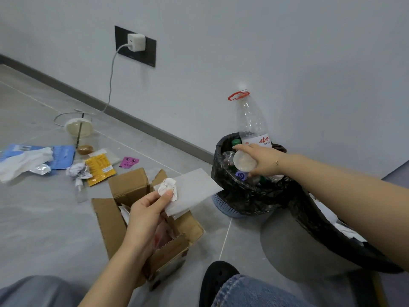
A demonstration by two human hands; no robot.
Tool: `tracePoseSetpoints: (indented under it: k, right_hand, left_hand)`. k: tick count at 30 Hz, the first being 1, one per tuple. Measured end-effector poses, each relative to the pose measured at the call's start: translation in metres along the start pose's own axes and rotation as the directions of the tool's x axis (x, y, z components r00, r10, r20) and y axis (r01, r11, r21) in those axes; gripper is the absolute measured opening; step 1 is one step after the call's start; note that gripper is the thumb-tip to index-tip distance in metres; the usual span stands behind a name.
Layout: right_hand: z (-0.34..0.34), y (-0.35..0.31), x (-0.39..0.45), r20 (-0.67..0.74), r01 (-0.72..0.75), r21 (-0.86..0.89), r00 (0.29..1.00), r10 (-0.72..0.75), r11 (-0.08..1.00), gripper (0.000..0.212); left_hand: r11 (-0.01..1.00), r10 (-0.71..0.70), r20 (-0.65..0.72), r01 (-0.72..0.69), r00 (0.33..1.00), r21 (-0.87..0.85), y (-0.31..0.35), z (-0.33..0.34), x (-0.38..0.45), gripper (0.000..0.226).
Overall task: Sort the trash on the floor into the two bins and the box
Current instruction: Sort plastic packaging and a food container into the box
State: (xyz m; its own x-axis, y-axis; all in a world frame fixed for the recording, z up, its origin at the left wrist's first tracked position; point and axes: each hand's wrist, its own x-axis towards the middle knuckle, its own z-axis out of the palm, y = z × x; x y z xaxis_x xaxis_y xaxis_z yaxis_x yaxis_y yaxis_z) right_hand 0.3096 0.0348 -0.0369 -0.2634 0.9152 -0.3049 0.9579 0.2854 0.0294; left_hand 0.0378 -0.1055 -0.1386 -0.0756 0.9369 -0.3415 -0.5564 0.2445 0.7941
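Far left on the floor [44, 218] lies a blue packet [63, 156] with a white rag [24, 162] slumped across it and a scrap of foil [43, 169] at its edge. Behind them, near the skirting, a plastic drink cup [79, 129] lies tipped over with its straw [78, 135] poking through the lid. Next come a ball of crumpled paper [78, 170], a yellow sachet [99, 168] just beside it, a small clear bottle [80, 191] lying below them, and a purple wrapper [129, 162] a little apart. A white charger [136, 42] sits in the wall socket, its cable [110, 85] trailing down to the floor. In the middle stands the open cardboard box [126, 187], flaps up, with some papers inside. The left hand [146, 214] hovers over it, fingers curled round a crumpled wad of paper [168, 189] and a flat white sheet [192, 191] pinched together. To the right is a blue basket bin [225, 208] lined with a black bag [247, 196], holding bottles; a large clear bottle [251, 120] with a red handle stands up out of it. The right hand [263, 161] is over this bin, gripping a small round clear tub [244, 161]. A second black-lined bin [321, 229] sits at far right, under the arm.
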Motion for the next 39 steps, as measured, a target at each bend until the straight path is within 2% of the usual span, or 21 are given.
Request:
tracePoseSetpoints:
  k: [4, 6, 8, 10, 11, 12, 14, 15, 17, 19, 21, 22, 24, 26, 28, 31, 34, 39]
  right_hand:
    - [0.002, -0.003, -0.003, 0.076, -0.070, 0.124, 0.995, 0.061, 0.990, 0.102]
    - [0.002, -0.012, -0.009, 0.048, -0.081, 0.165, 0.996, 0.074, 0.983, 0.106]
    - [-0.003, -0.027, -0.021, -0.154, -0.008, 0.225, 0.987, 0.044, 0.974, 0.095]
    - [-0.005, -0.049, -0.037, -0.413, 0.109, 0.370, 0.909, 0.058, 0.923, 0.070]
    - [-0.005, -0.061, -0.044, -0.481, 0.147, 0.475, 0.869, 0.116, 0.867, 0.057]
    - [-0.002, -0.075, -0.052, -0.473, 0.163, 0.604, 0.861, 0.187, 0.780, 0.045]
    - [0.011, -0.099, -0.061, -0.282, 0.123, 0.842, 0.931, 0.233, 0.526, 0.037]
    - [0.020, -0.109, -0.063, -0.144, 0.048, 0.910, 0.968, 0.206, 0.412, 0.045]
    - [0.036, -0.121, -0.065, 0.059, -0.096, 0.965, 0.987, 0.152, 0.245, 0.055]
    - [0.045, -0.126, -0.063, 0.103, -0.112, 0.993, 0.983, 0.153, 0.049, 0.042]
    - [0.048, -0.128, -0.062, 0.087, -0.066, 0.992, 0.974, 0.208, -0.104, 0.041]
    - [0.048, -0.128, -0.063, 0.052, -0.023, 0.993, 0.964, 0.261, -0.114, 0.044]
    - [0.046, -0.125, -0.066, -0.094, 0.103, 0.995, 0.915, 0.392, -0.003, 0.044]
    - [0.043, -0.117, -0.078, -0.251, 0.231, 0.968, 0.831, 0.497, 0.101, 0.035]
    - [0.042, -0.100, -0.097, -0.332, 0.315, 0.939, 0.735, 0.591, 0.136, 0.030]
    - [0.048, -0.066, -0.127, -0.373, 0.369, 0.913, 0.592, 0.715, 0.172, 0.032]
    - [0.052, -0.025, -0.156, -0.376, 0.421, 0.889, 0.449, 0.811, 0.179, 0.034]
    - [0.052, 0.033, -0.208, -0.408, 0.417, 0.855, 0.174, 0.896, 0.309, 0.036]
  left_hand:
    - [1.000, -0.004, -0.002, 0.004, 1.000, 0.007, 0.001, -0.001, 0.000, 0.019]
    - [1.000, -0.001, -0.008, 0.001, 1.000, 0.020, 0.001, 0.000, -0.001, 0.019]
    - [0.999, 0.015, -0.009, -0.015, 1.000, 0.044, 0.002, 0.001, -0.001, 0.019]
    - [0.997, 0.039, 0.006, -0.040, 0.999, 0.071, 0.005, 0.001, -0.003, 0.019]
    - [0.996, 0.051, 0.023, -0.053, 0.998, 0.076, 0.007, 0.002, -0.004, 0.019]
    - [0.995, 0.060, 0.043, -0.063, 0.997, 0.075, 0.008, 0.002, -0.006, 0.019]
    - [0.994, 0.083, 0.080, -0.088, 0.993, 0.065, 0.012, 0.003, -0.010, 0.020]
    - [0.993, 0.095, 0.097, -0.100, 0.991, 0.055, 0.013, 0.004, -0.013, 0.021]
    - [0.993, 0.107, 0.121, -0.111, 0.987, 0.031, 0.016, 0.006, -0.016, 0.023]
    - [0.992, 0.115, 0.130, -0.120, 0.985, 0.030, 0.018, 0.006, -0.018, 0.023]
    - [0.990, 0.113, 0.136, -0.124, 0.984, 0.070, 0.018, 0.003, -0.019, 0.023]
    - [0.984, 0.121, 0.134, -0.137, 0.984, 0.118, 0.017, 0.001, -0.019, 0.023]
    - [0.948, 0.168, 0.120, -0.194, 0.978, 0.251, 0.017, 0.000, -0.018, 0.021]
    - [0.894, 0.228, 0.125, -0.258, 0.966, 0.365, 0.022, 0.005, -0.017, 0.018]
    - [0.835, 0.258, 0.177, -0.311, 0.950, 0.453, 0.027, 0.018, -0.019, 0.013]
    - [0.750, 0.241, 0.316, -0.383, 0.918, 0.539, 0.026, 0.057, -0.025, 0.011]
    - [0.720, 0.183, 0.454, -0.433, 0.872, 0.542, 0.011, 0.113, -0.026, 0.010]
    - [0.584, 0.194, 0.594, -0.578, 0.781, 0.570, -0.032, 0.221, -0.024, 0.013]
